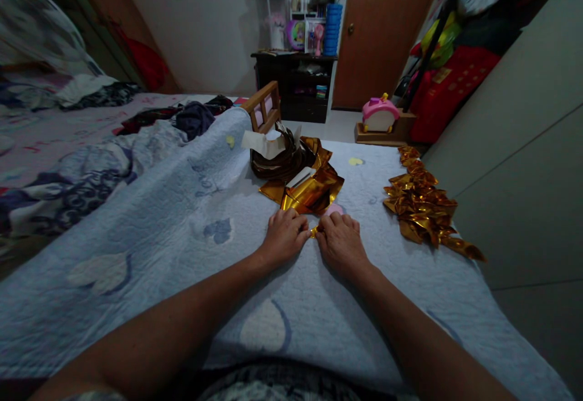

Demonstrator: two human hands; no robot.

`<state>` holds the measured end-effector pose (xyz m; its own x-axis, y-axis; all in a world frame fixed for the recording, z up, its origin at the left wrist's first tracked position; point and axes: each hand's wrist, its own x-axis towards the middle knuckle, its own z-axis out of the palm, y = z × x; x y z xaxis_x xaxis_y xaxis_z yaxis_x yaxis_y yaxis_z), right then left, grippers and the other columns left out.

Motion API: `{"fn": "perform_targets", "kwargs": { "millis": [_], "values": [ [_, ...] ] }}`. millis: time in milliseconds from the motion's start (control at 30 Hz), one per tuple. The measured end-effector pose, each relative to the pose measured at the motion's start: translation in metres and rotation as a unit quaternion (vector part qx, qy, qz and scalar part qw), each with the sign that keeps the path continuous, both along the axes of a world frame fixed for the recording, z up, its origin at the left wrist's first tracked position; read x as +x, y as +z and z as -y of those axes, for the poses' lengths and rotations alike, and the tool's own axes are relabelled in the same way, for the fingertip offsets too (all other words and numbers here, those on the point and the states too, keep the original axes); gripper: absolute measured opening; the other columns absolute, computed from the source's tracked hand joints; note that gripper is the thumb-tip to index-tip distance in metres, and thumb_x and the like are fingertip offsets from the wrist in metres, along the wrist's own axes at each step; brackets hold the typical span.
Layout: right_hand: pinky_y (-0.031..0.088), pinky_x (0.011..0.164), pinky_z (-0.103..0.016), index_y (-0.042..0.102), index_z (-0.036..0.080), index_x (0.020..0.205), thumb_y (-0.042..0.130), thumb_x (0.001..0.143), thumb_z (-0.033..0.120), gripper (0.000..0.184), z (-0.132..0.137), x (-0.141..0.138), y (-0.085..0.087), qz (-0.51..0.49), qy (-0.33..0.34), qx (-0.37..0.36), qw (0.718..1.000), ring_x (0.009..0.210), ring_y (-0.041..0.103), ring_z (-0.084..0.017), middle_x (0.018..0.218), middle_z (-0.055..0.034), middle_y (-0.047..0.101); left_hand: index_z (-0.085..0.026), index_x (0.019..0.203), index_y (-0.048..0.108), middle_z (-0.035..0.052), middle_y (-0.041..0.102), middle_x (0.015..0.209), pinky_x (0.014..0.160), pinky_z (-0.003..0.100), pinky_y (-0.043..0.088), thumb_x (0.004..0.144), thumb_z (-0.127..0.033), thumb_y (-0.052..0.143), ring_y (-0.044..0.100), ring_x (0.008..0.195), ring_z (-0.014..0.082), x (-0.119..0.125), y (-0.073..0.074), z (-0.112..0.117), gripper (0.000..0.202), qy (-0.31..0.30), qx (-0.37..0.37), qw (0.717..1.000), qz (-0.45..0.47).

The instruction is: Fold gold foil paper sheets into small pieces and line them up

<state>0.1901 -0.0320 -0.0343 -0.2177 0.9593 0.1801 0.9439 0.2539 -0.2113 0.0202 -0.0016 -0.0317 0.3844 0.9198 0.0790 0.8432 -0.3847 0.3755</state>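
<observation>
My left hand (pixel 285 235) and my right hand (pixel 340 240) rest side by side on a pale blue quilt (pixel 182 231), fingers curled down and pinched together over a small piece of gold foil paper (pixel 313 231), of which only a sliver shows between them. Just beyond the fingers lies a stack of flat gold foil sheets (pixel 310 191). Behind that stands a dark round basket (pixel 277 161) with white paper in it. To the right, a row of several folded gold foil pieces (pixel 423 206) lies along the quilt's edge.
A wooden bed-end post (pixel 263 106) rises behind the basket. Crumpled clothes and bedding (pixel 150 121) lie to the left. A grey cabinet wall (pixel 523 164) runs along the right. A pink toy (pixel 380 113), a dark shelf unit (pixel 296 85) and a brown door (pixel 382 30) stand at the far end.
</observation>
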Motion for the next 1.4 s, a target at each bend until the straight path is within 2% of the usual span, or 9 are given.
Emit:
{"fn": "perform_targets", "kwargs": {
  "millis": [167, 233, 367, 533, 667, 867, 1133, 1400],
  "values": [
    [0.032, 0.086, -0.041, 0.061, 0.021, 0.102, 0.052, 0.098, 0.029, 0.012, 0.001, -0.001, 0.001, 0.005, -0.006, -0.004, 1.000, 0.100, 0.050, -0.028, 0.106, -0.0085, 0.062, -0.020, 0.098, 0.068, 0.0059, 0.065, 0.101, 0.087, 0.041, 0.042, 0.094, -0.023, 0.062, 0.054, 0.100, 0.0265, 0.000, -0.007, 0.007, 0.007, -0.012, 0.075, 0.997, 0.007],
    [0.032, 0.086, -0.041, 0.061, 0.022, 0.102, 0.052, 0.098, 0.029, 0.012, 0.001, -0.001, 0.003, 0.003, -0.007, -0.008, 1.000, 0.101, 0.050, -0.028, 0.106, -0.0085, 0.062, -0.020, 0.103, 0.068, 0.0059, 0.066, 0.103, 0.086, 0.039, 0.043, 0.095, -0.018, 0.059, 0.055, 0.099, 0.0249, -0.001, -0.010, 0.011, 0.012, -0.049, 0.119, 0.992, 0.016],
    [0.032, 0.086, -0.041, 0.061, 0.022, 0.103, 0.053, 0.097, 0.031, 0.013, 0.001, -0.001, 0.003, 0.003, -0.009, -0.012, 1.000, 0.101, 0.050, -0.028, 0.105, -0.0080, 0.061, -0.018, 0.100, 0.069, 0.0056, 0.069, 0.099, 0.083, 0.038, 0.044, 0.099, -0.021, 0.056, 0.057, 0.094, 0.0235, -0.004, -0.013, 0.017, 0.013, -0.147, 0.211, 0.966, -0.015],
    [0.032, 0.087, -0.041, 0.061, 0.023, 0.102, 0.050, 0.098, 0.031, 0.014, 0.001, -0.002, 0.003, 0.014, -0.014, -0.011, 1.000, 0.100, 0.049, -0.028, 0.104, -0.0083, 0.061, -0.014, 0.111, 0.067, 0.0090, 0.070, 0.104, 0.083, 0.039, 0.047, 0.098, -0.019, 0.056, 0.059, 0.097, 0.0251, -0.010, -0.011, 0.023, 0.017, -0.208, 0.248, 0.943, -0.077],
    [0.033, 0.089, -0.042, 0.062, 0.025, 0.108, 0.050, 0.097, 0.030, 0.017, 0.002, 0.001, 0.001, 0.001, -0.047, -0.014, 0.999, 0.101, 0.049, -0.028, 0.106, -0.0086, 0.060, -0.011, 0.112, 0.067, 0.0103, 0.071, 0.102, 0.083, 0.041, 0.049, 0.097, -0.016, 0.056, 0.061, 0.095, 0.0259, -0.010, -0.007, 0.025, 0.019, -0.222, 0.246, 0.937, -0.113],
    [0.027, 0.105, -0.049, 0.057, 0.030, 0.132, 0.055, 0.095, 0.031, 0.037, 0.003, 0.013, -0.007, -0.031, -0.066, -0.002, 0.997, 0.114, 0.047, -0.029, 0.125, -0.0096, 0.056, -0.010, 0.109, 0.066, 0.0110, 0.070, 0.097, 0.079, 0.040, 0.051, 0.096, -0.014, 0.054, 0.062, 0.090, 0.0256, -0.009, -0.005, 0.025, 0.018, -0.225, 0.216, 0.943, -0.118],
    [0.023, 0.110, -0.057, 0.054, 0.029, 0.137, 0.052, 0.097, 0.037, 0.040, 0.006, 0.030, -0.013, -0.023, -0.065, 0.004, 0.998, 0.126, 0.042, -0.032, 0.134, -0.0123, 0.054, -0.008, 0.110, 0.066, 0.0129, 0.069, 0.098, 0.079, 0.041, 0.053, 0.095, -0.011, 0.052, 0.062, 0.089, 0.0266, -0.009, -0.005, 0.026, 0.021, -0.226, 0.195, 0.947, -0.115],
    [0.027, 0.109, -0.056, 0.050, 0.025, 0.141, 0.052, 0.094, 0.028, 0.047, 0.008, 0.049, -0.010, -0.017, -0.042, -0.036, 0.998, 0.131, 0.041, -0.033, 0.141, -0.0130, 0.052, -0.011, 0.103, 0.065, 0.0123, 0.068, 0.097, 0.079, 0.039, 0.054, 0.094, -0.010, 0.052, 0.061, 0.090, 0.0254, -0.008, -0.002, 0.026, 0.015, -0.221, 0.157, 0.957, -0.106]
  ]
}}
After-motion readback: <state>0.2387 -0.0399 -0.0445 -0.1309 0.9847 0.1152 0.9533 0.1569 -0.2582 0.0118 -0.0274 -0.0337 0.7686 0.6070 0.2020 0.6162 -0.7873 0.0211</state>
